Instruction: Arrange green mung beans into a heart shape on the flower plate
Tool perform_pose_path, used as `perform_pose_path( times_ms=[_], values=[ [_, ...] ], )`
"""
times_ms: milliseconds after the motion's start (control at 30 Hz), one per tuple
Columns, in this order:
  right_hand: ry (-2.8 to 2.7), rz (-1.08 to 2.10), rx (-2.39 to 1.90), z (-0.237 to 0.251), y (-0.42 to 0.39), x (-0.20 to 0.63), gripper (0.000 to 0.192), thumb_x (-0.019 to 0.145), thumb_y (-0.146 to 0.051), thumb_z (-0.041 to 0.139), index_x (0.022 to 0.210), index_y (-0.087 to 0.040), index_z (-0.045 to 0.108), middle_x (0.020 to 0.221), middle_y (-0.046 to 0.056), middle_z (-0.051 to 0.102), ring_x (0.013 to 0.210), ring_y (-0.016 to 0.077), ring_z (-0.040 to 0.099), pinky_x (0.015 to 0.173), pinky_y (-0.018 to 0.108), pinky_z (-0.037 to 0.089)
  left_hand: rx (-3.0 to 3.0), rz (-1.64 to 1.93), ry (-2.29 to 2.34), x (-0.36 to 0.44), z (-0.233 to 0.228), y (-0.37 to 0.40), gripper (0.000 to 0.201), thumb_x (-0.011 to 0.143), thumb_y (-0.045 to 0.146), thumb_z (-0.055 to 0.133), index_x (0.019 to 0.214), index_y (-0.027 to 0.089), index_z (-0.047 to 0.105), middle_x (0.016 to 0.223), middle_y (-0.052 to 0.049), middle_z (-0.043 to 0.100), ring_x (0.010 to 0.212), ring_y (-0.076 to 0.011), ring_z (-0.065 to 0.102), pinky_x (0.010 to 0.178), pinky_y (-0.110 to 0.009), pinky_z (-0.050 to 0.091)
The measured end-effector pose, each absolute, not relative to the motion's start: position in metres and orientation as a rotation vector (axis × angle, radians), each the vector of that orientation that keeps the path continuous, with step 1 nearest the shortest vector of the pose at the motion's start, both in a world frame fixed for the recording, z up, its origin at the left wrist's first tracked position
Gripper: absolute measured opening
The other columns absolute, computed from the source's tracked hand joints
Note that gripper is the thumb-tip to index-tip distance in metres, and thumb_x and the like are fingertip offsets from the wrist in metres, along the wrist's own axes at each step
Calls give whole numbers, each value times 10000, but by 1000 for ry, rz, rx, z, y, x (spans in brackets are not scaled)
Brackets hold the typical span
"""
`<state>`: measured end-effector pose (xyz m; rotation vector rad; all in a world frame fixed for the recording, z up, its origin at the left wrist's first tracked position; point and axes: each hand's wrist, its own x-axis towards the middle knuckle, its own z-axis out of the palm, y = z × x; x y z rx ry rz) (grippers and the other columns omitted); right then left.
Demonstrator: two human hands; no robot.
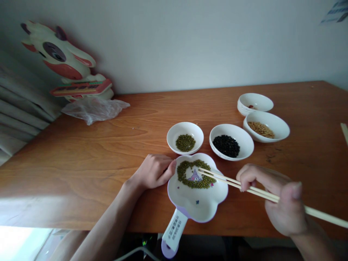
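Observation:
A flower-shaped white and lilac dish [199, 204] with a handle lies at the table's front edge, holding a ring of green mung beans [187, 177]. My left hand [153, 170] rests on the table with its fingers curled against the dish's left rim. My right hand [282, 201] grips a pair of wooden chopsticks [233, 182], whose tips reach over the beans in the dish.
Behind the dish stand white bowls: one with green beans [185, 137], one with black beans [231, 141], one with yellow beans [266, 126], and a nearly empty one [255, 103]. A crumpled plastic bag [94, 109] and a cartoon cow toy [67, 69] sit at the back left.

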<state>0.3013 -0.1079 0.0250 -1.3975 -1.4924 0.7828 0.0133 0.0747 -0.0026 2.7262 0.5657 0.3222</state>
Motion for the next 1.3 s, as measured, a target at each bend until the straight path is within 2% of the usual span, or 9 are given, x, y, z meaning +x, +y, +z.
perform_pose_path(
  times_ms=[400, 667, 967, 1300],
  values=[
    [-1395, 722, -1340, 28, -104, 297, 767, 933, -772, 117, 685, -259, 631, 689, 38, 633, 654, 220, 564, 644, 362, 407, 2707, 297, 583, 13, -3, 75, 421, 1071, 310, 315, 704, 177, 473, 659, -5, 579, 579, -112, 487, 567, -265, 324],
    [-1371, 713, -1410, 44, -98, 302, 837, 882, -826, 65, 651, -267, 642, 701, 49, 648, 682, 238, 574, 629, 362, 402, 2703, 288, 583, 12, -4, 75, 412, 1068, 310, 309, 705, 179, 456, 662, -4, 579, 587, -113, 487, 588, -258, 343],
    [-1409, 921, -1366, 27, -99, 292, 794, 883, -827, 49, 731, -257, 580, 749, 31, 578, 721, 225, 528, 699, 354, 391, 2703, 256, 584, 14, -2, 76, 444, 1069, 326, 298, 690, 170, 470, 686, -16, 593, 599, -111, 501, 614, -245, 370],
    [-1462, 880, -1366, 24, -98, 290, 750, 941, -751, 60, 750, -265, 598, 756, 41, 600, 738, 239, 544, 732, 376, 387, 2702, 279, 582, 13, -3, 75, 419, 1063, 319, 317, 693, 175, 448, 670, -2, 568, 593, -107, 486, 611, -250, 359]
  ],
)
